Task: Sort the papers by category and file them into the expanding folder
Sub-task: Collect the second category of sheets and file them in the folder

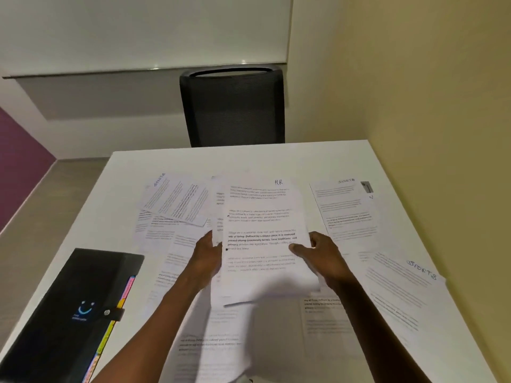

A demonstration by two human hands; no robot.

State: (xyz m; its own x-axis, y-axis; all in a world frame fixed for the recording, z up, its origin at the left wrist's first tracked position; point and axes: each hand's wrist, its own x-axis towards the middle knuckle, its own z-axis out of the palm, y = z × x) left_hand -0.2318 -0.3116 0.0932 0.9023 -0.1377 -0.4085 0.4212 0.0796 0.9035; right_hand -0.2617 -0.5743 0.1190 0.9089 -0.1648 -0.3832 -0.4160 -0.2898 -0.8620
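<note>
White papers marked "HR" are gripped by the left hand and right hand above the table's centre, a black folder lying closed near its left edge.

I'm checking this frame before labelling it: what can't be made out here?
- Head view: body text on the HR sheet held by the left hand and right hand is too blurred to read.
- Sheets beneath it are covered by it; their labels are hidden.
- Expanding folder: strap shut, inside hidden; bottom edge cuts off its corner.
- Coloured tabs: lettering too small.
- Chair: the table hides its seat.
</note>
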